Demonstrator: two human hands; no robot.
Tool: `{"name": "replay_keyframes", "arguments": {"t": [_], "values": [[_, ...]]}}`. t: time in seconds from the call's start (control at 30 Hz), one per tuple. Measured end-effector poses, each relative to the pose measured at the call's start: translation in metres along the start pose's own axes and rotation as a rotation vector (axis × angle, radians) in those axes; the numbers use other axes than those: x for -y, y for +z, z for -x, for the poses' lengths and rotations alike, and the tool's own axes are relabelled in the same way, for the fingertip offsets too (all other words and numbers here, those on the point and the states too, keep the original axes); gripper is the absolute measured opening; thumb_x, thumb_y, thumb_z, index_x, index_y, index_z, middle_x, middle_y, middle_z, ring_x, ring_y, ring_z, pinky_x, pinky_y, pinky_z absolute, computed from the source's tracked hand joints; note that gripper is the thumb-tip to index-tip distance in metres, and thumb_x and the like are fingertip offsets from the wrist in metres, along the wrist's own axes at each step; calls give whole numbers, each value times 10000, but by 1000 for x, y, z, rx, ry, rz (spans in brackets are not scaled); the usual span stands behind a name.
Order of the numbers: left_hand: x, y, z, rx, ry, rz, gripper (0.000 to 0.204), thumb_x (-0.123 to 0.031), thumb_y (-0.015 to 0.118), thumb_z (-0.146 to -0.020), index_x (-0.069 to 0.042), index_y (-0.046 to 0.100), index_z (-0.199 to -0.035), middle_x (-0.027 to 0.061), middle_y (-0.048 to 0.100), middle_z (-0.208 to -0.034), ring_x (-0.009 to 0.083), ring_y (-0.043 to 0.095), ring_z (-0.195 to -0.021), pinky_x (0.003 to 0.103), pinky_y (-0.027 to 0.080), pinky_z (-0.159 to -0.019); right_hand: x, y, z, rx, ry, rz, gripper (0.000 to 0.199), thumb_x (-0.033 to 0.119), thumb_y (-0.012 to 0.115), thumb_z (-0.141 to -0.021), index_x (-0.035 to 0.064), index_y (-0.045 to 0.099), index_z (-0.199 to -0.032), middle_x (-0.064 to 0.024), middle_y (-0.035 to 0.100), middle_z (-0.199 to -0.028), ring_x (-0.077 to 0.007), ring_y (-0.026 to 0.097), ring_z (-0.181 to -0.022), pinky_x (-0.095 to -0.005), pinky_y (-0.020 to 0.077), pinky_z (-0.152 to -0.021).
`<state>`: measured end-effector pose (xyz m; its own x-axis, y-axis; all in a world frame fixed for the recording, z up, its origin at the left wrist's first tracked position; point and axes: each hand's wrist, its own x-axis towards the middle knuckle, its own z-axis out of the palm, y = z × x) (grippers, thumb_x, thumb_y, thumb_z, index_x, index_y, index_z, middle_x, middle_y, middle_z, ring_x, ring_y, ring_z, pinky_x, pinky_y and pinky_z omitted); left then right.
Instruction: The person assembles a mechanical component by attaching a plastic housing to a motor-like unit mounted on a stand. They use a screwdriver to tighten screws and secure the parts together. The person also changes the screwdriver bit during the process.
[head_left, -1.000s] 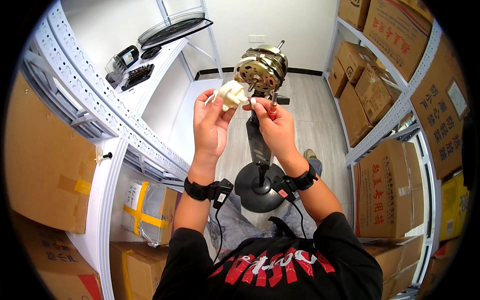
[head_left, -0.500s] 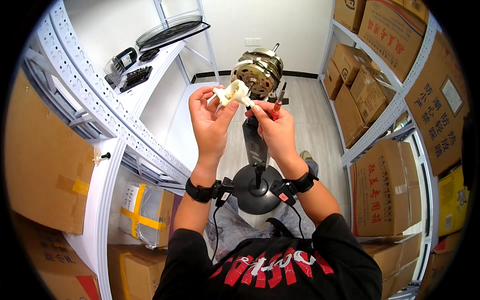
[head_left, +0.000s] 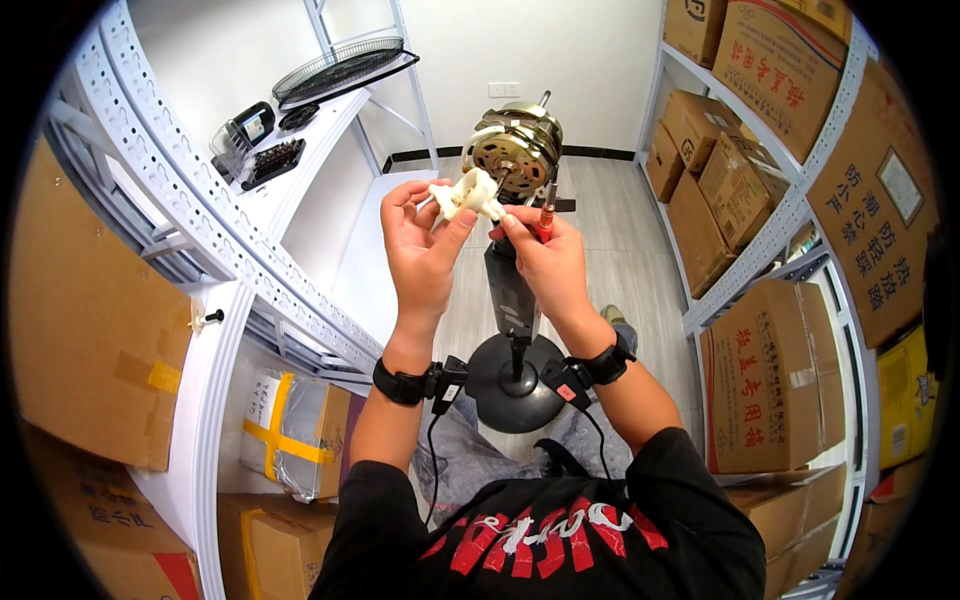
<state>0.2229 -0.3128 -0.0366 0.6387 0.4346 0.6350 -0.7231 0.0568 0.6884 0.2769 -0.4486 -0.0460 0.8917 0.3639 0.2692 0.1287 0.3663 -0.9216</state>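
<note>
A cream-white plastic bracket (head_left: 480, 190), hollow with a rounded ring-like part, is held up between both hands in front of the fan motor. My left hand (head_left: 425, 250) is closed on its left end, thumb along the near side. With thumb and fingers my right hand (head_left: 553, 268) pinches the bracket's right end. That same hand also keeps a red-handled screwdriver (head_left: 546, 224), its shaft pointing up. Just beyond stands the bare metal fan motor (head_left: 518, 150) with shafts sticking out, on a black stand (head_left: 511, 290) with a round base (head_left: 488, 385).
On the left shelf lie a black wire fan grille (head_left: 345, 75), a bit set (head_left: 272, 163) and a black-and-clear container (head_left: 255, 122). Cardboard boxes (head_left: 765, 375) fill the right racks; a taped package (head_left: 295, 430) sits low on the left. Both wrists carry cabled black devices (head_left: 450, 385).
The screwdriver in my right hand has swung to stand more upright, its tip moving left. Both hands and the bracket have shifted only slightly.
</note>
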Motion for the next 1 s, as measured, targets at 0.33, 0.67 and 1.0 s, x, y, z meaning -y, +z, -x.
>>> {"name": "replay_keyframes", "arguments": {"t": [0.33,0.67,1.0], "values": [[2,11,-6,51,479,-488,575,-21,854,-708,-60,527,-1179,119,519,-1213,207,591,-1044,330,550,-860,8,-2,0,40,-23,37,185,97,602,-963,-3,698,-1084,-34,704,-858,-59,583,-750,-231,454,-670],[-7,14,-11,23,388,-623,547,-35,846,-732,-55,531,-1179,100,553,-1180,183,594,-1032,313,532,-822,10,-12,-2,177,30,-40,219,79,579,-967,-16,666,-1143,-26,691,-927,-48,549,-805,-223,444,-714],[-18,29,-3,-16,541,-886,539,-70,863,-695,-62,536,-1124,123,562,-1124,225,593,-980,305,534,-732,6,-18,-6,242,29,2,242,54,576,-960,-5,650,-1183,34,647,-957,-31,519,-814,-218,438,-725]]}}
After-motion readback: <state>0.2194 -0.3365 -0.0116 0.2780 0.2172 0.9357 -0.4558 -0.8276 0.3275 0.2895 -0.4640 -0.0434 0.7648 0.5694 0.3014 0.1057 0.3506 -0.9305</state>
